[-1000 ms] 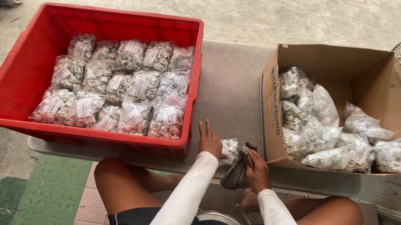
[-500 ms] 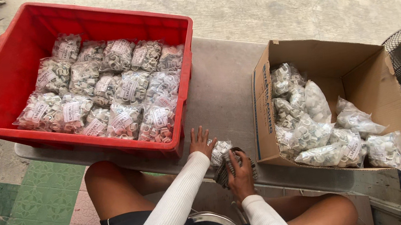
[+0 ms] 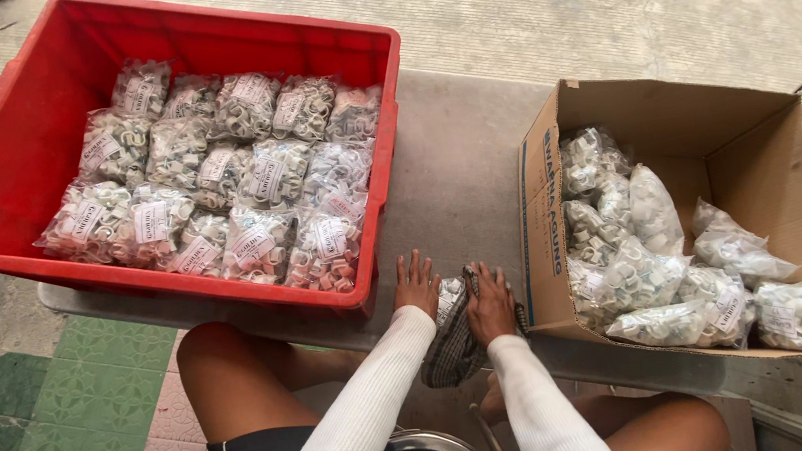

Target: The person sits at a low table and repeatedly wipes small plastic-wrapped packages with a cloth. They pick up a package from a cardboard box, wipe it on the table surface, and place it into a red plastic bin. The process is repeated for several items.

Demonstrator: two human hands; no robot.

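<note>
Surface: grey table (image 3: pixel 459 163) on a concrete floor, green tiles at your knees.
Red crate (image 3: pixel 28 127): one, roughly sixteen labelled bags of small rings.
Cardboard box (image 3: pixel 711 120): one, about ten similar bags.
Left hand (image 3: pixel 417 284): fingers spread flat, holding nothing, touching a small bag (image 3: pixel 448 296).
Right hand (image 3: pixel 490 301): open, pressing a dark cloth (image 3: pixel 451 351) beside that bag, between crate and box.
</note>
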